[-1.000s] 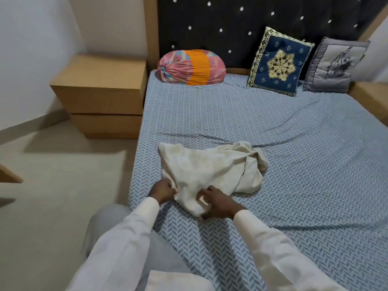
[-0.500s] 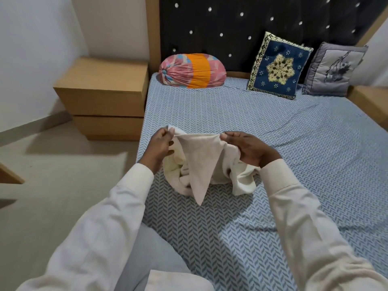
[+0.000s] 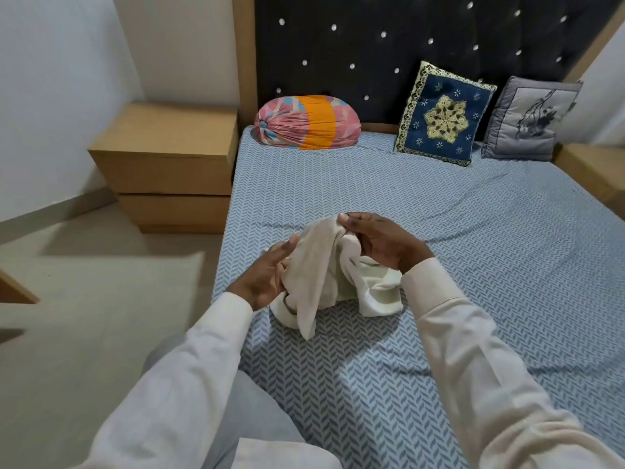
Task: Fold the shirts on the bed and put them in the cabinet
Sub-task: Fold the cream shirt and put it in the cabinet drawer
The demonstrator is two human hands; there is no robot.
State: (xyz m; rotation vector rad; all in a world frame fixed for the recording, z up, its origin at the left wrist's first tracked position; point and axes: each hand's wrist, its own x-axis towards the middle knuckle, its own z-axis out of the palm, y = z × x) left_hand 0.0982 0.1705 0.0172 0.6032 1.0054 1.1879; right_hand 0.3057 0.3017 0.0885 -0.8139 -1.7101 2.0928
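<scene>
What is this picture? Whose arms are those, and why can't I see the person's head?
No machine, just a person. A camera sits on their head and looks down, so you see what they see: their two arms in white sleeves. In front of them is a bed with a blue pattern. The right hand pinches a cream shirt and holds its top up; the rest lies crumpled on the bed. The left hand, fingers straight, touches the shirt's side. By the headboard lie a pink and orange bolster, a blue cushion and a grey cushion. A wooden drawer unit stands to the left.
</scene>
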